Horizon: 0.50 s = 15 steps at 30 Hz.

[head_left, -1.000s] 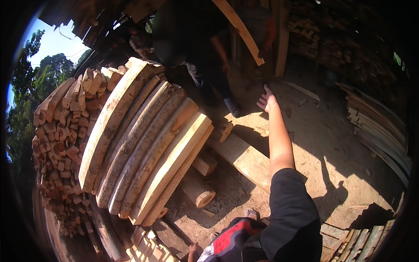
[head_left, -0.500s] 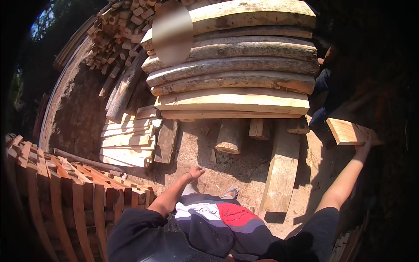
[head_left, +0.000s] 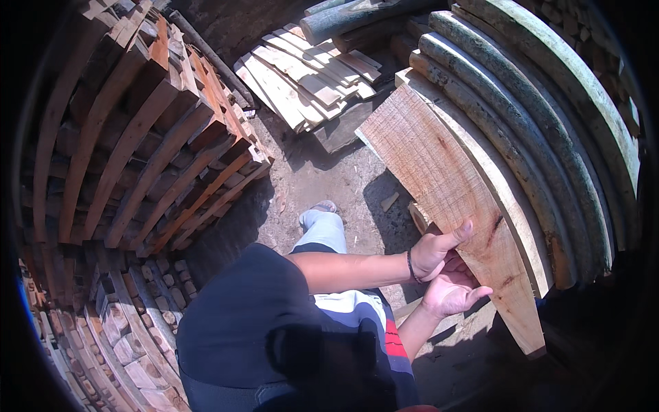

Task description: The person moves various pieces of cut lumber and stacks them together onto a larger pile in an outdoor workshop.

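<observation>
A broad sawn wooden board (head_left: 443, 168) with rough grain and dark knots slants from upper middle to lower right in front of me. My left hand (head_left: 434, 254), with a dark band at the wrist, grips its near edge, thumb on the upper face and fingers tucked beneath. Just below it, palm up, my right hand (head_left: 449, 295) supports the same edge; its fingers run under the board and are partly hidden, while the thumb points outward. The two hands are close together. Behind the board, a stack of thick timber slabs (head_left: 508, 130) is partly covered.
On my left stands a tall crisscross stack of wooden slats (head_left: 137, 144). Pale thin boards (head_left: 302, 72) lie piled on the ground ahead, beside a round log (head_left: 364, 19). My foot (head_left: 324, 206) is on the dirt floor. More stacked wood (head_left: 127, 336) lies at lower left.
My view has turned left. The board has come from the far right to in front of me. My left hand, empty before, now grips it along with the right.
</observation>
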Each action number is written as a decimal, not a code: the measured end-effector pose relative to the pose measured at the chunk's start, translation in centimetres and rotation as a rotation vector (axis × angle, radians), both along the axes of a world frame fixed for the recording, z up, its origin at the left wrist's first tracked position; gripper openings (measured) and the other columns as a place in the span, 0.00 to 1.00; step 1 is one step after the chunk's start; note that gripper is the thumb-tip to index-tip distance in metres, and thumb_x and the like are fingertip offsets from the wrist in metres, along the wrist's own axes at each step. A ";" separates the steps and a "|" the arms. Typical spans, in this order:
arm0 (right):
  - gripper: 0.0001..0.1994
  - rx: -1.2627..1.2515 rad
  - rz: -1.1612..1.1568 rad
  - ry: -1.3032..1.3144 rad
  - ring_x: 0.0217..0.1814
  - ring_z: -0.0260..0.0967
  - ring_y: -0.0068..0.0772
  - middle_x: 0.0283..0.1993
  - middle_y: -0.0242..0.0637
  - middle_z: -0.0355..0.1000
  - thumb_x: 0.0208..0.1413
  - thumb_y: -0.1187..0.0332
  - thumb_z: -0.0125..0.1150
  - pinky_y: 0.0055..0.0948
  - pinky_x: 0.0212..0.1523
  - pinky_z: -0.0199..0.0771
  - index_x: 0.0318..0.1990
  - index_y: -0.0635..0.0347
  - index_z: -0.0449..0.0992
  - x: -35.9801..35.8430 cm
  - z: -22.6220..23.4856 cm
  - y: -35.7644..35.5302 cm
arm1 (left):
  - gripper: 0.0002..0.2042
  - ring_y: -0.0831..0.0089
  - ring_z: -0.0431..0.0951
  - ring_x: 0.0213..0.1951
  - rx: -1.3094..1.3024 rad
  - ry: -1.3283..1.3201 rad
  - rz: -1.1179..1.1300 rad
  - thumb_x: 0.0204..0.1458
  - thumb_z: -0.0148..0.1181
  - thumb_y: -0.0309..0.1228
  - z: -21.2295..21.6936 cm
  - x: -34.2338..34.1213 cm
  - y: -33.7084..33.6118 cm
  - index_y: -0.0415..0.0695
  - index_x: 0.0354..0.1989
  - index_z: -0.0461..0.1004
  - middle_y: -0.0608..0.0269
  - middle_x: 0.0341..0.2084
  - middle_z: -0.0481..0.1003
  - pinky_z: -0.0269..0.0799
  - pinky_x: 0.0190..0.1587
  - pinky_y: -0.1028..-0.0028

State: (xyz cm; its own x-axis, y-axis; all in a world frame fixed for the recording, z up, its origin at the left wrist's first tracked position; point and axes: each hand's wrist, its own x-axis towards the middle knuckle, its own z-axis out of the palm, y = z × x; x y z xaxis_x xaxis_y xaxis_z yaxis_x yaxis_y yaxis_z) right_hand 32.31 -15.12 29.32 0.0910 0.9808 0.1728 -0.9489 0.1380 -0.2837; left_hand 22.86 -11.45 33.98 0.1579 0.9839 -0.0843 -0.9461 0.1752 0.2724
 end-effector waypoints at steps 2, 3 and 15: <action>0.43 -0.048 -0.014 0.341 0.67 0.46 0.47 0.66 0.43 0.48 0.51 0.36 0.42 0.43 0.64 0.50 0.64 0.61 0.46 2.3 -4.6 -0.6 | 0.24 0.67 0.65 0.54 0.086 0.180 0.147 0.55 0.52 0.38 0.7 -4.1 1.3 0.39 0.57 0.59 0.55 0.51 0.66 0.59 0.58 0.67; 0.44 -0.286 -0.147 0.486 0.67 0.44 0.50 0.67 0.43 0.45 0.50 0.33 0.37 0.48 0.63 0.50 0.65 0.58 0.42 4.1 -6.2 -0.9 | 0.24 0.69 0.65 0.54 0.162 0.220 0.182 0.55 0.53 0.39 1.7 -6.9 1.7 0.40 0.56 0.60 0.57 0.51 0.67 0.59 0.58 0.68; 0.30 -1.190 0.174 -1.409 0.60 0.54 0.35 0.62 0.34 0.54 0.54 0.51 0.54 0.38 0.44 0.61 0.62 0.46 0.53 -1.9 -26.5 2.0 | 0.15 0.87 0.73 0.30 0.084 1.272 0.474 0.42 0.68 0.34 -2.0 -27.2 7.6 0.38 0.34 0.77 0.62 0.27 0.78 0.69 0.33 0.80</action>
State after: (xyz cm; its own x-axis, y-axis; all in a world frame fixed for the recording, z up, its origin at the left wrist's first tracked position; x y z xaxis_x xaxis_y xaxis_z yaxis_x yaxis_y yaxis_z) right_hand 30.46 -13.12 2.87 0.4066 0.6086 -0.6813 0.0664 -0.7635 -0.6424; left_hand -4.37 -3.82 31.96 -0.3357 0.9307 0.1453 0.0011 -0.1538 0.9881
